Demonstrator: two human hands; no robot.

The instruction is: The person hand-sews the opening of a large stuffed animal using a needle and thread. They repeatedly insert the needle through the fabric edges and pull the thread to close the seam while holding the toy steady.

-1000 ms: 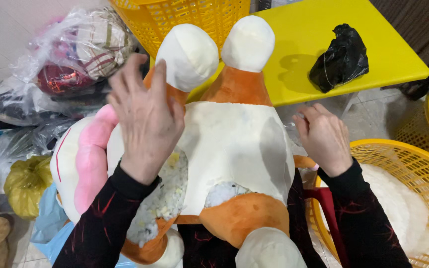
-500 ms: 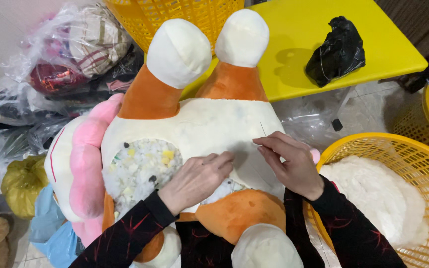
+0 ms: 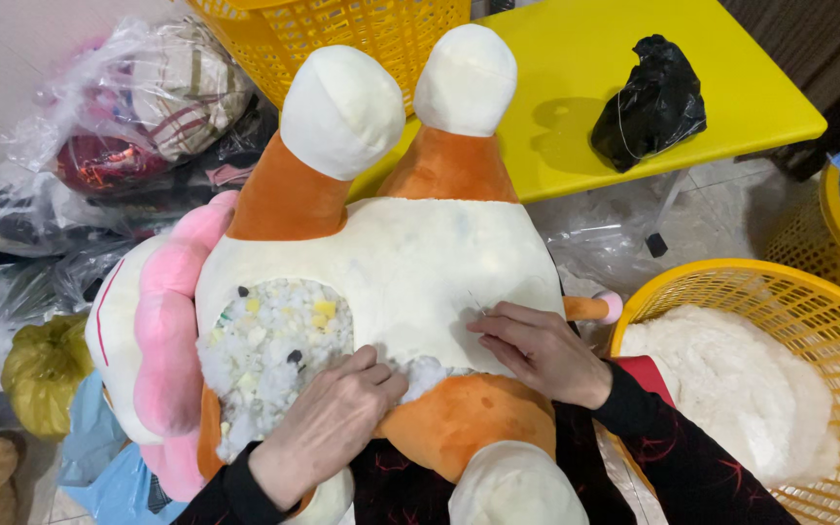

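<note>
Stuffing (image 3: 274, 355) spills from the plush toy (image 3: 391, 272), just left of the left hand (image 3: 328, 423), whose fingers press flat, gripping nothing. Right hand (image 3: 537, 350) pinches the cream fabric beside the seam. Toy's long axis runs away toward the yellow surface (image 3: 634, 78); a fluff-filled basket (image 3: 809, 282) sits right.

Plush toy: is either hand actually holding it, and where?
Both hands press on the plush toy at its open belly seam: left hand on the stuffing, right hand pinching the seam's edge.
</note>
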